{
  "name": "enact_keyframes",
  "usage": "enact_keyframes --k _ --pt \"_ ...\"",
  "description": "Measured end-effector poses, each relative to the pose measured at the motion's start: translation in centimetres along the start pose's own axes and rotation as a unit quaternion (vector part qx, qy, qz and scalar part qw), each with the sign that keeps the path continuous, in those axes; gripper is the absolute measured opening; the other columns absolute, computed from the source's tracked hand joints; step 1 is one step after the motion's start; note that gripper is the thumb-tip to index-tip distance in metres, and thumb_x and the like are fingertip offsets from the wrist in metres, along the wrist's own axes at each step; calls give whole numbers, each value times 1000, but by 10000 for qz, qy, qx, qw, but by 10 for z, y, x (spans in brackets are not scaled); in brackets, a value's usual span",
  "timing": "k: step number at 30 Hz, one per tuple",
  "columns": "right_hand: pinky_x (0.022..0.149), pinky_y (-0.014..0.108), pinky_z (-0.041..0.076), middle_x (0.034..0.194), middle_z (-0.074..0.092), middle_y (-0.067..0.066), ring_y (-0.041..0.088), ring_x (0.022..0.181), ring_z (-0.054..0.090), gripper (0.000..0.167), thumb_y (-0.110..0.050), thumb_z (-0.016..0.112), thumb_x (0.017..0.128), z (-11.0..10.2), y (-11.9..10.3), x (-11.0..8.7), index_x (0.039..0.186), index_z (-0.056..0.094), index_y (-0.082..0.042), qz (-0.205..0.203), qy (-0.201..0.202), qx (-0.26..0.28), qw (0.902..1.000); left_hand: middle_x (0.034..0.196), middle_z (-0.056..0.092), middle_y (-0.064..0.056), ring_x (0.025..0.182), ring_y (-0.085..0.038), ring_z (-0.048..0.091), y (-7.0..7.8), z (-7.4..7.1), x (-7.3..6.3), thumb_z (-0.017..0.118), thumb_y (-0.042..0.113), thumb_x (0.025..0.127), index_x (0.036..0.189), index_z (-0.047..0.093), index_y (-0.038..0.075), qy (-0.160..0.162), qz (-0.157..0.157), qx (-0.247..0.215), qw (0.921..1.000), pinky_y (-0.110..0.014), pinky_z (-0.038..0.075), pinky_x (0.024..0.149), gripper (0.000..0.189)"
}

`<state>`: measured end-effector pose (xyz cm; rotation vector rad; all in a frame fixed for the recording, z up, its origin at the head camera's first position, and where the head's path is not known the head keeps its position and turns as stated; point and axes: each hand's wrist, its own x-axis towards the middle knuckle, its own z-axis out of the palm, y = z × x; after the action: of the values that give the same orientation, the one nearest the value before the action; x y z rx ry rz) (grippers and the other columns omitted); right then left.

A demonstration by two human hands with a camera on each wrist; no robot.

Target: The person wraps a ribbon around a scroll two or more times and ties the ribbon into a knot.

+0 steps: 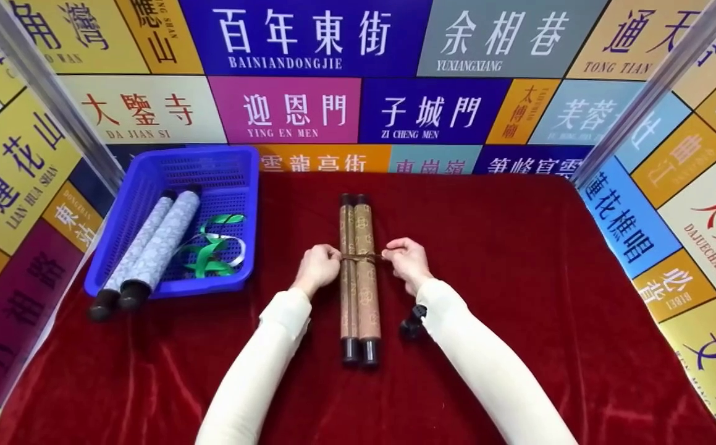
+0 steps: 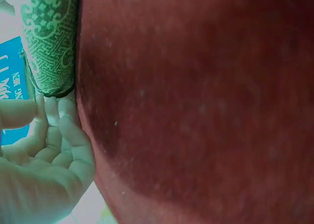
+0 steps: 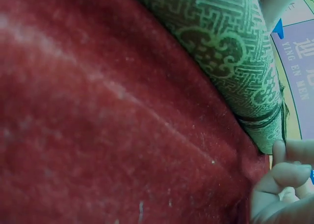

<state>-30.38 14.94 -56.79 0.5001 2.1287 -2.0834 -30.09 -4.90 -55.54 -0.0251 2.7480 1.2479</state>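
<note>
A brown patterned scroll [image 1: 367, 296], wound as two rolls side by side with dark end knobs, lies on the red cloth. A thin dark cord [image 1: 361, 256] passes round its middle. My left hand [image 1: 319, 269] is at the scroll's left side, thumb and fingertips pinching the cord close against the roll. On the other side my right hand [image 1: 408, 262] pinches the cord between thumb and forefinger, a little off the scroll. The left wrist view shows the fingers [image 2: 73, 136] by the roll; in the right wrist view the cord [image 3: 260, 118] wraps the roll.
A blue plastic basket [image 1: 249, 247] stands at the left. In it lie a grey-blue patterned scroll [image 1: 163, 244] in two rolls, its dark knobs over the front rim, and curled green ribbon [image 1: 209, 256]. Panels with lettering [image 1: 283, 111] rise behind the red cloth [image 1: 487, 247].
</note>
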Motion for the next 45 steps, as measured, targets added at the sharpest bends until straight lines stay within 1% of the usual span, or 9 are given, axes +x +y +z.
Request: enact_keyframes --k 3,8,14,17,20,27,38,43,45 --pt "45 17 35 73 65 -4 5 54 45 24 -3 62 93 -1 0 1 116 58 3 82 -114 -125 9998 105 72 -14 101 -31 66 5 -1 -2 53 15 97 102 71 5 73 268 208 9994 -43 52 93 21" --pt "46 18 38 80 65 -1 8 61 49 28 -7 59 95 -1 0 0 121 60 2 51 -142 -316 9994 108 67 -12 102 -31 64 16 2 -5 64 13 88 109 68 6 220 1128 481 9922 -44 53 91 22" --pt "47 18 38 91 64 4 7 60 48 34 -5 53 94 4 0 -1 128 60 -2 49 -167 -503 9986 102 68 -10 98 -33 63 25 11 -9 77 26 85 99 75 9 239 2029 1592 9659 -48 53 85 21" --pt "48 19 39 95 64 6 8 61 48 36 -4 52 93 4 1 -2 128 60 -3 97 -229 -608 9978 102 70 -10 99 -35 64 27 17 -9 77 29 87 96 77 10 437 2183 2109 9518 -49 52 84 21" --pt "49 19 40 96 64 6 8 61 48 37 -4 52 92 5 1 -2 128 60 -3 103 -235 -632 9977 101 71 -9 97 -34 66 27 22 -8 75 26 89 93 77 10 690 2231 2280 9453 -48 53 82 17" --pt "48 19 40 93 65 5 8 62 49 38 -4 52 91 6 1 -3 129 59 -2 56 -332 -668 9972 96 71 -8 94 -33 68 28 27 -4 73 21 90 90 77 10 943 2071 2315 9458 -47 55 79 12" --pt "47 18 39 86 62 3 7 60 49 37 -3 52 91 7 3 -3 127 59 -1 -90 -391 -657 9970 106 69 -15 102 -38 64 24 25 -1 60 16 95 102 65 3 461 1888 1905 9623 -52 53 88 15" --pt "47 18 39 87 62 4 8 60 49 35 -3 53 93 7 4 -2 128 59 0 -116 -402 -591 9974 100 69 -10 97 -36 65 22 23 -3 69 22 85 95 71 7 550 2035 1833 9602 -51 52 85 18" --pt "47 18 39 87 62 4 8 60 49 34 -3 53 94 7 4 -2 128 59 0 -99 -429 -557 9975 100 70 -9 98 -34 66 22 24 -4 71 25 86 95 73 8 600 2077 1889 9579 -50 52 84 20"
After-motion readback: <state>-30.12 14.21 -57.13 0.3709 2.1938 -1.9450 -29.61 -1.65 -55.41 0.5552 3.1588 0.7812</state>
